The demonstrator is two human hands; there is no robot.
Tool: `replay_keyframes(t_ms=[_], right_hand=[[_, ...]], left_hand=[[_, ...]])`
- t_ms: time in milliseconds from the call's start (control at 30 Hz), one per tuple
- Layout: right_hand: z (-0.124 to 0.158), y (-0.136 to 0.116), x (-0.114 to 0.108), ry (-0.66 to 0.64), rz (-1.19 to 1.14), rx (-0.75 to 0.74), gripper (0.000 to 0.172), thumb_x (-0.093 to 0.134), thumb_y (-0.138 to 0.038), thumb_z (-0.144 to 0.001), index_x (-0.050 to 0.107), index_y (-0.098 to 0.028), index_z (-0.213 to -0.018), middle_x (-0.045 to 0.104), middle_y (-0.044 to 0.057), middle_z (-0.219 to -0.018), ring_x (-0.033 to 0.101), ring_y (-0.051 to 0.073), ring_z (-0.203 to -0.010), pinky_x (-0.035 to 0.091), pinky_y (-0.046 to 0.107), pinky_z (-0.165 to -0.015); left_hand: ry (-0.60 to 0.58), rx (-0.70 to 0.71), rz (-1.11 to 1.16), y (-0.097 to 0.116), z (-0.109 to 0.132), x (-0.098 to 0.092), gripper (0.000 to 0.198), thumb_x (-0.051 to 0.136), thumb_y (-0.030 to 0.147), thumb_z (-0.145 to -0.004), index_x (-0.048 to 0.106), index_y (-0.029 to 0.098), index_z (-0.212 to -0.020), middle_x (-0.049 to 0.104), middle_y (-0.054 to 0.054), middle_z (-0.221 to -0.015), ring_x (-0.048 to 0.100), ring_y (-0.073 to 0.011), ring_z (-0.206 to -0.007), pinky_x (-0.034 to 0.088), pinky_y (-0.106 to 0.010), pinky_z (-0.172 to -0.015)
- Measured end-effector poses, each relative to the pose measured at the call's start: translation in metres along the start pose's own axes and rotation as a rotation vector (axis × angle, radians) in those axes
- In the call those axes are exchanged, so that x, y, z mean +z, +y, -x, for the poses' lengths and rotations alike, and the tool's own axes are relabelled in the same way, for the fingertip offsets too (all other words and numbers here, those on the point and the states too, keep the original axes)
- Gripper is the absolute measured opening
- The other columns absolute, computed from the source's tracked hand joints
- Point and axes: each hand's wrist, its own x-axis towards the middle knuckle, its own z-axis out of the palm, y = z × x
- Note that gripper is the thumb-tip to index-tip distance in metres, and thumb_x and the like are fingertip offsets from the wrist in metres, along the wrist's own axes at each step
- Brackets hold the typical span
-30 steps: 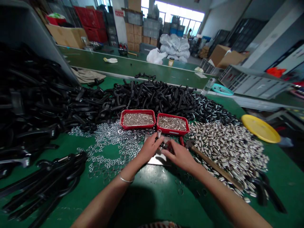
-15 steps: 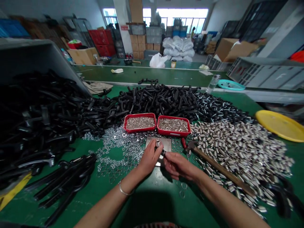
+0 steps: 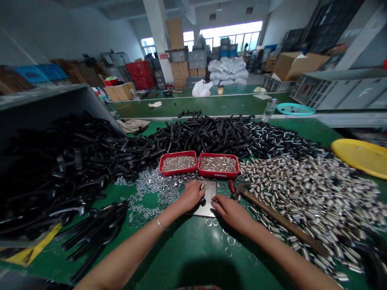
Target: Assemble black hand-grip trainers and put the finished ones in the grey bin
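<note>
My left hand (image 3: 192, 195) is closed around a small black part with a shiny metal cylinder (image 3: 202, 185) at its upper end. It rests over the left side of a flat metal plate (image 3: 209, 207). My right hand (image 3: 227, 208) is at the plate's right edge, apart from the left one. Its thumb and fingertips are drawn together, and whatever lies between them is too small to make out. Several thin metal rings (image 3: 231, 241) lie on the green table just below the plate.
Two red trays (image 3: 177, 172) of small metal pins stand behind the plate. A hammer (image 3: 278, 217) lies to the right beside heaped metal cylinders (image 3: 320, 193). Washers (image 3: 151, 193) spread at left; black handles (image 3: 205, 133) pile behind. A large grey bin (image 3: 90, 100) leans at left.
My right hand has moved away from the black part and now sits by the plate's right edge. The left hand keeps the part, lower over the plate. The view has tilted up.
</note>
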Motion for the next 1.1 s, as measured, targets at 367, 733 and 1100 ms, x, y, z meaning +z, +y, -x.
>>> replay_keyframes(t_ms=[367,733,1100], right_hand=[[0.069,0.073,-0.073,0.257,0.448,0.023,0.03,0.043,-0.037,-0.1,0.067,-0.022,-0.108,0.067,0.013,-0.101,0.062,0.026,-0.091,0.051,0.043,-0.083],[0.062,0.098,-0.074,0.14,0.627,0.046,0.04,0.045,-0.027,-0.096,0.06,-0.022,-0.132,0.066,0.013,-0.096,0.06,0.027,-0.086,0.048,0.039,-0.075],[0.048,0.057,-0.091,0.101,0.078,0.29,0.021,0.06,-0.041,-0.083,0.062,-0.021,-0.088,0.067,0.007,-0.08,0.063,0.022,-0.066,0.049,0.034,-0.058]], left_hand=[[-0.004,0.153,-0.468,0.008,-0.129,-0.043,0.019,0.056,0.016,-0.085,0.075,0.014,-0.082,0.068,-0.019,-0.095,0.053,-0.0326,-0.1,0.035,-0.047,-0.087],[-0.016,0.135,-0.413,-0.002,-0.145,-0.026,0.018,0.057,0.007,-0.08,0.073,0.013,-0.078,0.073,-0.019,-0.092,0.058,-0.0318,-0.1,0.032,-0.048,-0.096],[0.285,0.109,0.007,-0.006,-0.095,-0.046,0.023,0.043,0.021,-0.098,0.062,0.012,-0.109,0.068,-0.013,-0.099,0.063,-0.0221,-0.092,0.045,-0.033,-0.084]])
